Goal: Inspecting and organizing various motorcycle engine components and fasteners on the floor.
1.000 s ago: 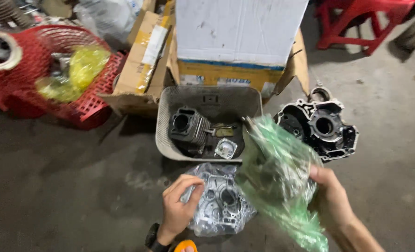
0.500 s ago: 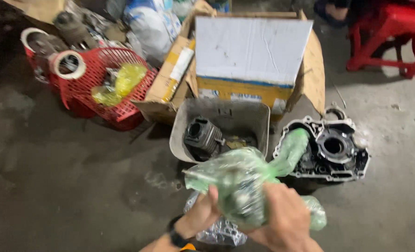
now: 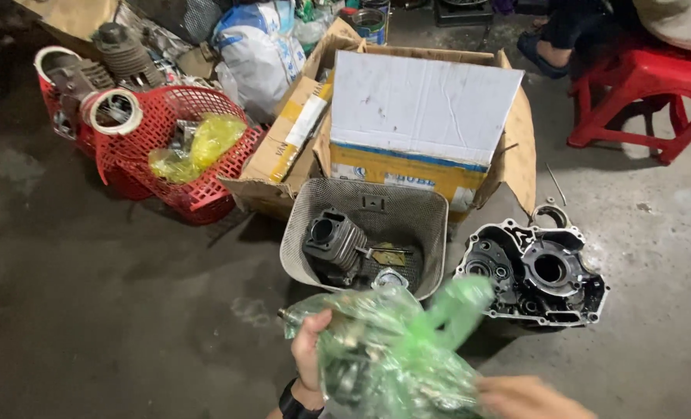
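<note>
Right hand [image 3: 528, 397] blurred, cut by bottom edge — green bag [image 3: 396, 353] contents unclear, perhaps metal parts.

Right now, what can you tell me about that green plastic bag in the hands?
The green plastic bag is thin, see-through and crumpled, with small metal parts showing dimly inside. It is held above the floor, just in front of the grey basket. The left hand grips its left side; the right hand, blurred, is at its lower right edge. One twisted end sticks up.
</note>
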